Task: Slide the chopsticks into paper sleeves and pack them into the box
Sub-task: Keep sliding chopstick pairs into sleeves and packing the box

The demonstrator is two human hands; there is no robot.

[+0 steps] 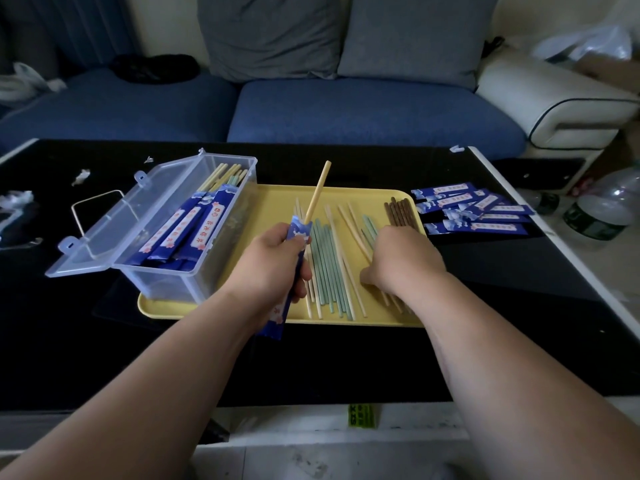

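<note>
My left hand (273, 261) grips a blue paper sleeve (289, 282) held upright over the yellow tray (277, 199). A pale chopstick (318, 192) sticks out of the sleeve's top. My right hand (403, 258) reaches down onto the loose chopsticks (327, 268) on the tray, fingers curled among them; whether it pinches one is hidden. The loose sticks are pale, green and, at the far right, brown (400, 209). A clear plastic box (187, 230) with its lid open stands on the tray's left end and holds several sleeved chopsticks.
Empty blue sleeves (474, 209) lie on the black table to the right of the tray. Plastic bottles (602, 209) stand at the table's right edge. Paper scraps (81, 176) lie at the far left. A blue sofa (346, 109) runs behind the table.
</note>
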